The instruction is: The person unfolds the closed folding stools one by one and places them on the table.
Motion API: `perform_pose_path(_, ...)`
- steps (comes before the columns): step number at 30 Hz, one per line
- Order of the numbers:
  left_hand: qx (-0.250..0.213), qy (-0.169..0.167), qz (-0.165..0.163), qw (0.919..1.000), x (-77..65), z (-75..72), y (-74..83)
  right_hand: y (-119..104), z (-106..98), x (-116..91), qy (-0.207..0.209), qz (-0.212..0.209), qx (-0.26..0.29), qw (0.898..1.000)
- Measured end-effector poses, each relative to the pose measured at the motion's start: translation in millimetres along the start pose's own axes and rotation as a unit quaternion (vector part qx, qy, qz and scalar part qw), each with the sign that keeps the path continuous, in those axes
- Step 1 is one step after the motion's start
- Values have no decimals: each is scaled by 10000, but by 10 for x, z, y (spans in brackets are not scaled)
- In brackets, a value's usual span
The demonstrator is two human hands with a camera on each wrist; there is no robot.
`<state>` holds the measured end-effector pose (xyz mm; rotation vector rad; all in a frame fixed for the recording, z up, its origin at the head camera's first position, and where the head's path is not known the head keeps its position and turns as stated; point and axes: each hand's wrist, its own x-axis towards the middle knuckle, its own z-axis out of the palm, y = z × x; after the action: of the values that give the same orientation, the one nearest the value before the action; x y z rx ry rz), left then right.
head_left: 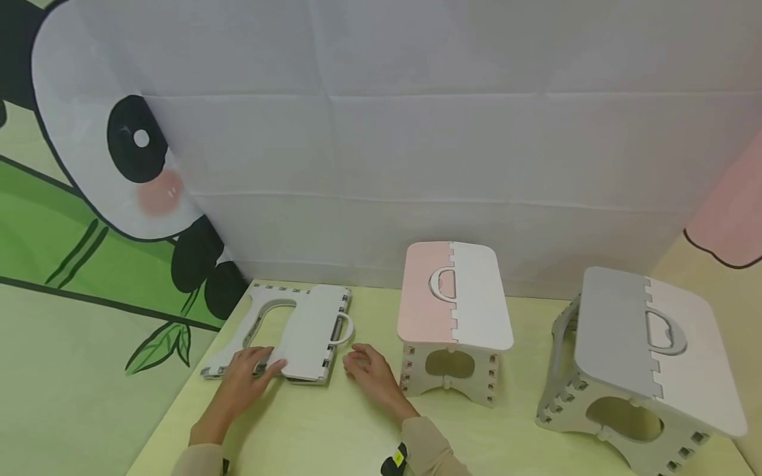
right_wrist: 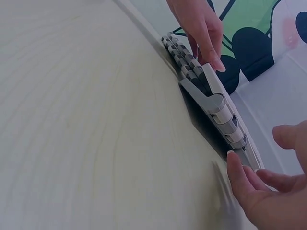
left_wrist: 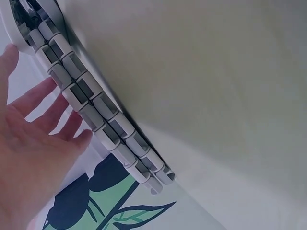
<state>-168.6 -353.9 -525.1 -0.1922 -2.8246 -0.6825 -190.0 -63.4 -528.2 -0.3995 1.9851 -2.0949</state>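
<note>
A folded white plastic step stool (head_left: 314,327) lies flat at the left of the table, its carry handle (head_left: 343,329) sticking out to the right. My left hand (head_left: 241,383) rests on its near edge, thumb against the white panel and fingers by the leg cutout. In the left wrist view, those fingers (left_wrist: 60,103) spread loosely beside the interlocking hinge edge (left_wrist: 96,103). My right hand (head_left: 376,380) is just right of the stool, below the handle, fingers loosely bent and holding nothing. The right wrist view shows its fingertips close to the stool's corner; contact is unclear.
An unfolded pink-and-white stool (head_left: 481,291) stands right of my right hand. Farther right stands a larger grey-and-white one (head_left: 613,330). The pale yellow table (head_left: 321,430) meets a printed cloth backdrop (head_left: 417,152) along its far side.
</note>
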Motion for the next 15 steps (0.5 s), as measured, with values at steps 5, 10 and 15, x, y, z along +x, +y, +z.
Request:
perform_pose_path(5,-121,-283,-75,9995,12,-23,-26,84,4,52,80,77,-177,9998)
perform_pose_path(10,-169,-411,31,9990,19,-48,-60,115,3,88,105,152,-183,9997)
perform_pose_path(15,-258,-478,319,9980,20,-86,-82,140,-2,142,172,106,-153,9997)
